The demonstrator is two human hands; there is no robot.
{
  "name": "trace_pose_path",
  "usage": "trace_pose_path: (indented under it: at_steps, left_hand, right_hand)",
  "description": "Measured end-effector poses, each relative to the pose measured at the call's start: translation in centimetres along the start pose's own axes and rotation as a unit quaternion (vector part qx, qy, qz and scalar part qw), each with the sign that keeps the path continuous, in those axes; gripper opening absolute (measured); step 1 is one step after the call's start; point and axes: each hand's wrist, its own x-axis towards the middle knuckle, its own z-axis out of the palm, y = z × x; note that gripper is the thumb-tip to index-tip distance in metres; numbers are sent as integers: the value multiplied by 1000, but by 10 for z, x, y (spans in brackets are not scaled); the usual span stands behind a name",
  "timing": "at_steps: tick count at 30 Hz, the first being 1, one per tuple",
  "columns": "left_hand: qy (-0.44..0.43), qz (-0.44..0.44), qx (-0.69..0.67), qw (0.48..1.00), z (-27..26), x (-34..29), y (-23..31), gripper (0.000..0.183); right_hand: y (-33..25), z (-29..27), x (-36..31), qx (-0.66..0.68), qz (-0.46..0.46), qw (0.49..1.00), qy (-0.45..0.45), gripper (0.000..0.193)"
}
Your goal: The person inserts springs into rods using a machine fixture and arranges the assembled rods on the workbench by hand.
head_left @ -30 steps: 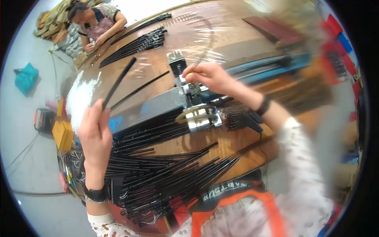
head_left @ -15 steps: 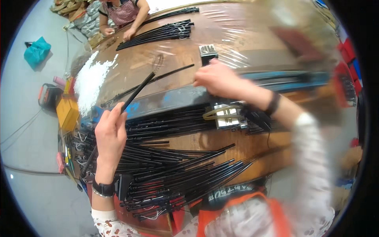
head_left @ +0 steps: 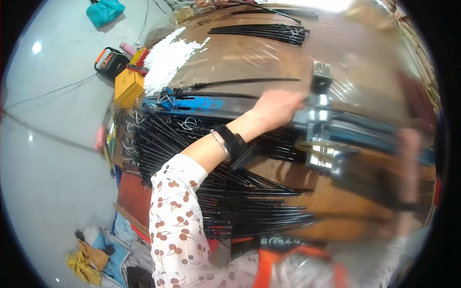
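My left hand [head_left: 280, 108] is closed beside a metal clamp block [head_left: 319, 111] on a long blue rail [head_left: 201, 104]. A thin black rod [head_left: 216, 95] lies along the rail and runs up to that hand, which appears to grip its end; the fingertips are partly hidden. Off to the right, my right hand [head_left: 409, 144] is smeared by motion over the rail's far right part, so its fingers do not show clearly. Another black rod [head_left: 240, 82] rests just beyond the rail. Below the clamp sits a shiny metal block with a yellowish band [head_left: 321, 156].
Many black rods with pale cord loops [head_left: 163, 144] are heaped on the near side. A white pile of small pieces [head_left: 168, 60] lies at the far left, near a yellow box [head_left: 128, 88]. Another bundle of rods [head_left: 264, 33] lies at the back.
My left hand has gone from holding a rod raised at the left to beside the clamp. My right hand has swung away to the right. The whole view has turned, shifting the table rightward.
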Motion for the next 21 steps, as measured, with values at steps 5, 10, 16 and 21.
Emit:
trace_pose_path:
  at_steps: [5,10,16,21]
  left_hand:
    - [-46,-3,9,999,7,-8,-9,20]
    - [15,40,-6,999,13,0,-5,14]
    - [2,8,25,1000,13,7,-2,20]
    - [-12,-34,51,998,15,15,9,18]
  right_hand:
    - [-6,10,-6,42,9,999,27,8]
    - [8,-7,-12,35,18,999,-4,6]
    - [-100,-51,13,-7,-11,997,81,25]
    - [-155,-35,-25,66,-93,992,47,29]
